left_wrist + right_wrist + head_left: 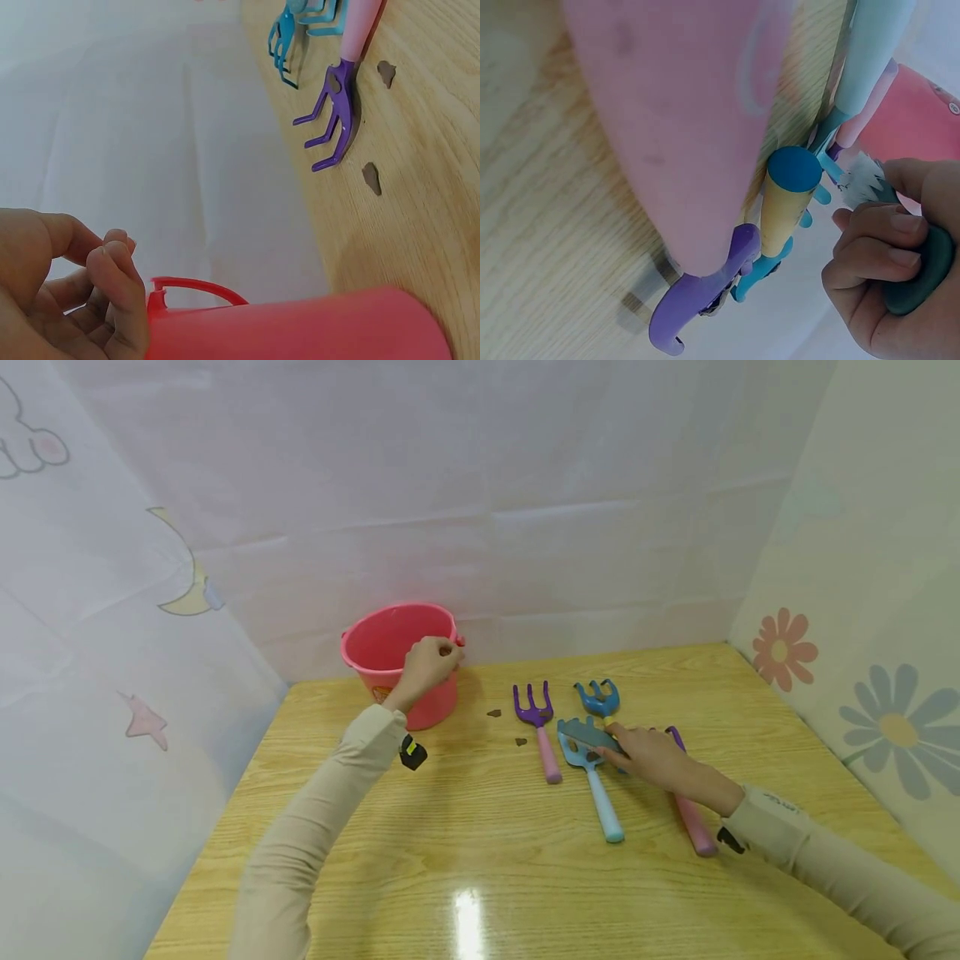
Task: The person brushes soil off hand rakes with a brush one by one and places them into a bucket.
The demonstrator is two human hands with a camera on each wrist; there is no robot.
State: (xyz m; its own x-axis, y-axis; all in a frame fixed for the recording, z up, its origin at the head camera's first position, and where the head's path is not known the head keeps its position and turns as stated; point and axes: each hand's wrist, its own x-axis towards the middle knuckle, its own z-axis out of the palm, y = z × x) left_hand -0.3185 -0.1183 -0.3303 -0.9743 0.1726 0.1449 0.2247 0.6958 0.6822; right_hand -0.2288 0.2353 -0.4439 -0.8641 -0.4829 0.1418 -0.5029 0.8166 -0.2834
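My right hand (652,756) grips what looks like a brush, with a dark green handle (922,274) and a pale, jagged tip (861,181). Its grey end lies over the light blue fork (573,750), whose pale handle points toward me. Brown flakes lie on that fork. My left hand (429,668) is at the right rim of the pink bucket (431,710), above its opening. Its fingers (112,262) are curled with tips close together, and nothing shows between them. Whether they touch the rim I cannot tell.
A purple fork (534,716) with a pink handle lies left of the light blue one. Behind is a blue claw (600,700); a purple tool with pink handle (696,827) lies beneath my right wrist. Brown flakes (494,713) dot the table (390,860). Cloth hangs behind.
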